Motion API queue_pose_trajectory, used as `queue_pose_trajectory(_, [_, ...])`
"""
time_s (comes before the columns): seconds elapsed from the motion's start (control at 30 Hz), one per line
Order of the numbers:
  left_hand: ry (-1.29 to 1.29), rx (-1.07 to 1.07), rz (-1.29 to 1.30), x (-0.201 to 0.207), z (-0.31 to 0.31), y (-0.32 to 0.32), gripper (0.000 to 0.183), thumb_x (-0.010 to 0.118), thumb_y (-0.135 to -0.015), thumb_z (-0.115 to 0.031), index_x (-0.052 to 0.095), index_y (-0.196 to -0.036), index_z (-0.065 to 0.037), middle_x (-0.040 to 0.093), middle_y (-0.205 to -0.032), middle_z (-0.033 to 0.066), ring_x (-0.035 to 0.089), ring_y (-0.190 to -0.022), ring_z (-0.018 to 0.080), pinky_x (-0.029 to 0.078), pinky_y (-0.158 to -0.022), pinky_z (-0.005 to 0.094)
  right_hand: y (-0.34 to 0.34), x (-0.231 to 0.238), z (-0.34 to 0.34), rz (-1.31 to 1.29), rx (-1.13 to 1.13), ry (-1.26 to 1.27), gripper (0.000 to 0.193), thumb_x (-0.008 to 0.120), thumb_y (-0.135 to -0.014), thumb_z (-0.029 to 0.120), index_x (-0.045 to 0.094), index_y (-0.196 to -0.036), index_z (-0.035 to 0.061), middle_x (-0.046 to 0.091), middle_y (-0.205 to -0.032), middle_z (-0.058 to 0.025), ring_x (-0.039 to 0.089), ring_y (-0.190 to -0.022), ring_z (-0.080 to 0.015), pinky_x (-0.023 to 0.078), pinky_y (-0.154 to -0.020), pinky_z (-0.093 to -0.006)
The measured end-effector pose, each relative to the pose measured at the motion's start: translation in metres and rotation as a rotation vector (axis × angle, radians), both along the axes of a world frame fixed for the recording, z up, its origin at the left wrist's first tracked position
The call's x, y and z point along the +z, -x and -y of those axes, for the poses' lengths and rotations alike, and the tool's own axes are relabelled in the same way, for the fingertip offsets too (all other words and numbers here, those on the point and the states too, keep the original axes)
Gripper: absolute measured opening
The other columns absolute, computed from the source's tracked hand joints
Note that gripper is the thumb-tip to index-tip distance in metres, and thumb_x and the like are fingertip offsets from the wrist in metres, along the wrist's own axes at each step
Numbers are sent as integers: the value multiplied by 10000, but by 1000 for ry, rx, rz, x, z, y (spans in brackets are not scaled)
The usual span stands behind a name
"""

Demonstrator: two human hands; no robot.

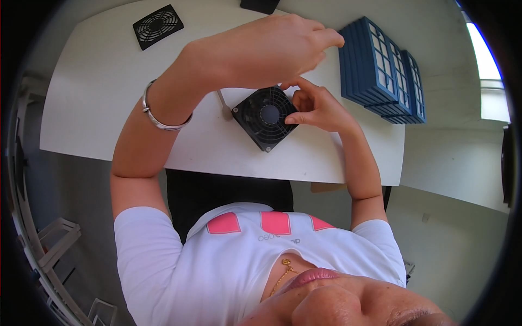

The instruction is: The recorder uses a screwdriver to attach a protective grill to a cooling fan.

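Observation:
A square black cooling fan (251, 113) with a ring-shaped grille and a grey hub sits tilted like a diamond on the white desk. My right hand (318, 107) grips its right corner, thumb on the grille and fingers at the edge. Across the desk, above the fan, my left hand (283, 46) reaches to the right with its fingers bent together. Those fingertips come up beside the blue drawer unit in the picture; whether they touch it, and what they may hold, I cannot make out. Left of the fan, a thin grey strip (224, 106) shows partly under my left forearm.
A loose black fan guard (156, 26) lies at the far left of the white desk (98, 92). The blue drawer unit (380, 76) with clear fronts stands at the right. Part of a dark object (260, 5) shows at the far edge.

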State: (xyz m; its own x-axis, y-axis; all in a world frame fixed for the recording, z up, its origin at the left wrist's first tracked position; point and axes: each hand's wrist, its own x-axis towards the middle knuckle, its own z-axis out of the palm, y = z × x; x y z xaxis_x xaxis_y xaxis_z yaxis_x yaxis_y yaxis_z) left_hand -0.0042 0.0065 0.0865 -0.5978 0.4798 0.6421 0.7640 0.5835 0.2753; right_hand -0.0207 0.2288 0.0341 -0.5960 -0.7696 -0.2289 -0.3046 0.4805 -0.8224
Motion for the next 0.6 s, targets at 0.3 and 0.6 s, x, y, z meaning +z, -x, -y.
queue_pose_trajectory(0.3, [74, 14, 88, 23, 5, -6, 216, 683, -861, -211, 619, -877, -6, 666, -807, 140, 684, -754, 268, 533, -656, 339, -2, 7, 4, 184, -65, -87, 584, 835, -773, 237, 512, -1233, 78, 510, -583, 18, 542, -476, -81, 335, -466, -230])
queue_pose_trajectory(0.6, [49, 149, -32, 14, 4, -5, 233, 633, -906, -260, 607, -849, -36, 642, -748, 114, 681, -733, 277, 538, -622, 359, -1, 3, 3, 194, -53, -39, 581, 836, -771, 247, 518, -1226, 77, 509, -574, 15, 529, -469, -80, 339, -463, -237])
